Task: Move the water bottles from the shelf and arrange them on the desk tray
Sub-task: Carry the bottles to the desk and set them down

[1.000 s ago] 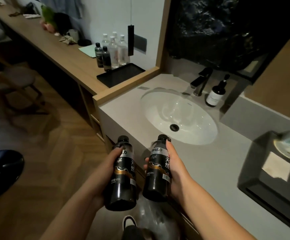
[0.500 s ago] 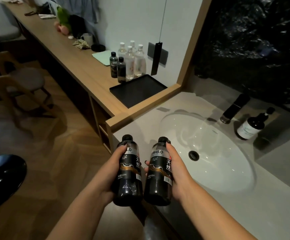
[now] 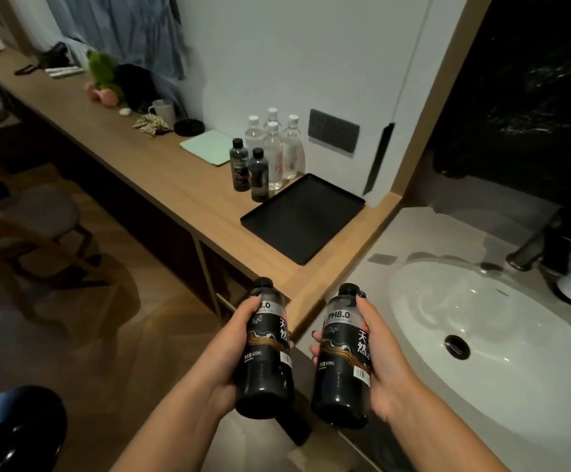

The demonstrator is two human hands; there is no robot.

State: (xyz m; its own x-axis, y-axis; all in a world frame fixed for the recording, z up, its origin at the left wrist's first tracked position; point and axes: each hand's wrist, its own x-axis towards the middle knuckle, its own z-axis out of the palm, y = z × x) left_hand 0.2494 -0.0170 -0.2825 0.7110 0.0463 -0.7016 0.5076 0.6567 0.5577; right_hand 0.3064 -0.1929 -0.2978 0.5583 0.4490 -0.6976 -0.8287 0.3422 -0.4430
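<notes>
Left hand (image 3: pixel 233 366): fingers wrapped round a dark bottle (image 3: pixel 266 352).
Right hand (image 3: pixel 384 366): fingers curled round another black bottle (image 3: pixel 345 359).
Tray (image 3: pixel 302 218): beyond the fingertips, seemingly bare; placing remains.

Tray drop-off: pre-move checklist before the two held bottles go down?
1. Left hand grips its black bottle upright: ok.
2. Right hand grips its black bottle upright: ok.
3. Caps on both held bottles: ok.
4. Black tray has bare floor: ok.
5. Desk bottles already on tray: not ok; two black bottles and four clear bottles stand beside it.
6. Bottles left on the shelf: cannot tell, shelf out of view.
</notes>
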